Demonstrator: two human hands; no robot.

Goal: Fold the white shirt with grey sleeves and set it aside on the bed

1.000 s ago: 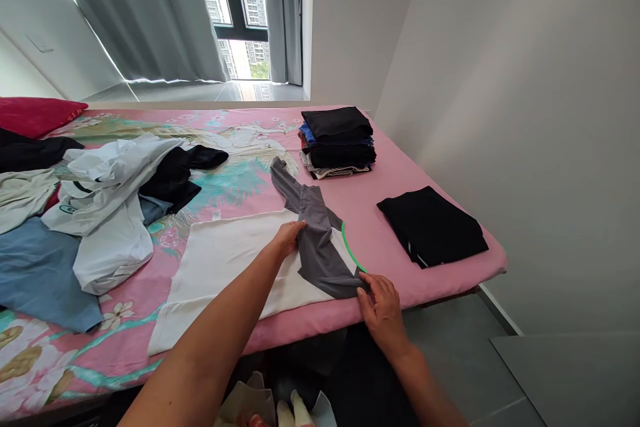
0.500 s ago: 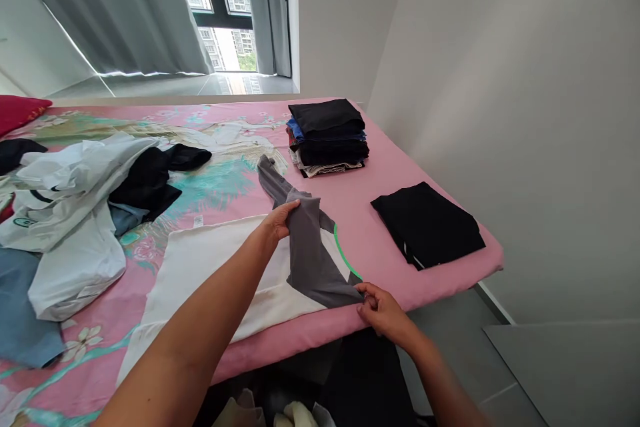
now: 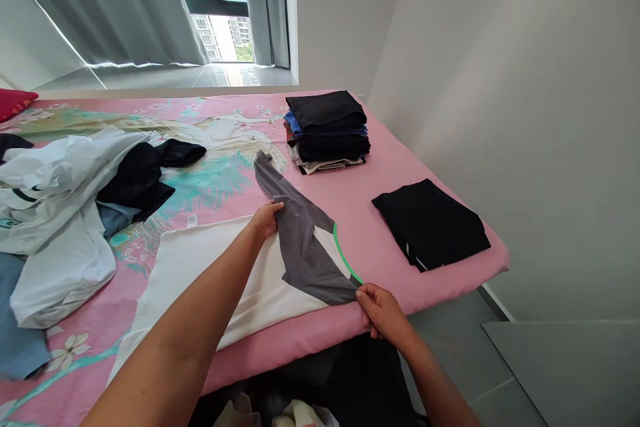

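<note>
A white shirt [image 3: 200,257] with grey sleeves and a green-edged neckline lies spread on the pink bed, its collar end towards the right. One grey sleeve [image 3: 307,260] is folded in across the white body. My left hand [image 3: 267,219] pinches the edge of that folded sleeve near its cuff end. At the bed's near edge, my right hand [image 3: 383,307] is closed on the shirt's shoulder, beside the green trim. The other grey sleeve reaches away towards the middle of the bed.
A stack of folded clothes [image 3: 327,133] stands towards the far right of the bed. Nearer the right corner lies a folded black garment [image 3: 433,223]. Loose white, black and blue clothes [image 3: 75,213] are heaped on the left. A red cushion [image 3: 15,104] sits at far left.
My left hand has moved left with the folded sleeve, laying it flatter over the shirt's body. My right hand stays at the shoulder. The view has shifted slightly.
</note>
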